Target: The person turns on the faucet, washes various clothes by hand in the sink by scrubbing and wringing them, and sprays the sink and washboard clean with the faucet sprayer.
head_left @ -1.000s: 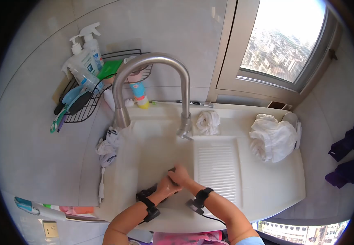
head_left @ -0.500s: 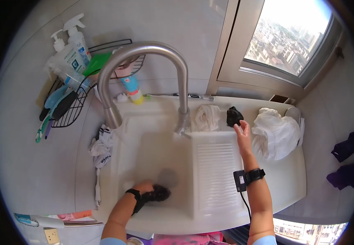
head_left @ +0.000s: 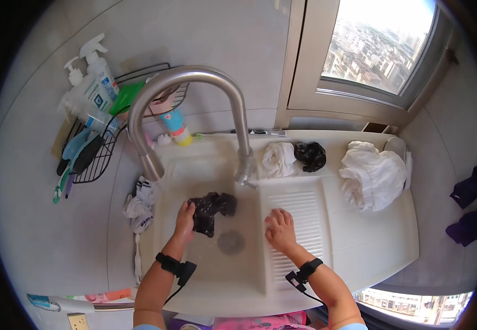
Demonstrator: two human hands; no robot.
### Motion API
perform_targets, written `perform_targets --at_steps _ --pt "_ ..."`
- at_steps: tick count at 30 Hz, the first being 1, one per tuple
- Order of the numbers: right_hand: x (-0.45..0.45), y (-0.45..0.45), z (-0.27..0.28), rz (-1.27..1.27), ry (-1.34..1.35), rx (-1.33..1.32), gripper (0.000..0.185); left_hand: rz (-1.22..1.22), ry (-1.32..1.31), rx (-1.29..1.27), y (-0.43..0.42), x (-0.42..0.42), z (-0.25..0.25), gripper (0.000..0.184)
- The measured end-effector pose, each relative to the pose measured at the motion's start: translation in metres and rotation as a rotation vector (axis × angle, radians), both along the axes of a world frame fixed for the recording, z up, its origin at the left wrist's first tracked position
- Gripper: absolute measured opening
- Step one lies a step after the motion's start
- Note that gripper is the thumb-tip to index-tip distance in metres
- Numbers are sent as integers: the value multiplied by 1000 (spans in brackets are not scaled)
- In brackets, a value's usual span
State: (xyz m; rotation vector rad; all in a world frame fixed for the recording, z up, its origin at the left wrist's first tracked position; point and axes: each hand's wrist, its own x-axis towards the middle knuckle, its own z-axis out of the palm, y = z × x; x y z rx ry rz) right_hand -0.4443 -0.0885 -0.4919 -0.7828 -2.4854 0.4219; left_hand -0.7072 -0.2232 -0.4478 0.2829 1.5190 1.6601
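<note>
Cloth wad (head_left: 310, 157), black, now lies set aside along the back edge of the white sink (head_left: 373, 245), leaving the right hand (head_left: 281, 230) empty. The left hand (head_left: 184, 222) grips a wet black cloth (head_left: 208, 207) in the basin (head_left: 222, 280).

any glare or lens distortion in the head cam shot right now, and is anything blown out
In the head view, the sky through the window is blown out to white; the faucet carries soft highlights; wide-angle distortion bows the front edge of the sink; black vignetting rounds off the corners.
</note>
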Motion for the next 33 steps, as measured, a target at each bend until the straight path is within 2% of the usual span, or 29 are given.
perform_targets --at_steps 1,3,6,9,12,15,18,21,24,27,28,31,33 --pt "0 0 -1 3 6 5 30 12 0 -38 -11 -6 -20 23" --pt "-2 -3 4 -21 -4 33 30 -171 97 -425 -43 -31 -89 29" --pt "-4 -5 11 -31 -21 37 30 -550 738 -919 -67 -42 -135 42" --pt "-5 -5 13 -41 -14 17 31 -788 1100 -705 -41 -29 -141 54" --pt "-6 -2 13 -43 -11 23 31 -691 1105 -826 -26 -11 -161 51" --pt "-5 -4 10 -42 -21 10 31 -728 1234 -964 -29 3 -198 44" --pt "-5 -4 12 -37 -20 4 31 -1270 1143 -1074 -25 38 -172 39" --pt "-2 -5 14 -42 0 7 30 -1407 1051 -641 -47 40 -143 39" --pt "-1 -3 12 -42 1 10 30 -1210 400 -767 -51 18 -128 37" --pt "0 -5 15 -47 28 15 31 -576 -125 -398 -59 15 -70 34" --pt "0 -5 17 -49 43 20 31 -446 -150 -328 -60 7 -62 32" --pt "2 -5 17 -50 66 23 31 -145 -77 -231 -37 6 6 30" --pt "3 -4 17 -52 75 29 31 -189 263 -389 -25 -13 20 30"
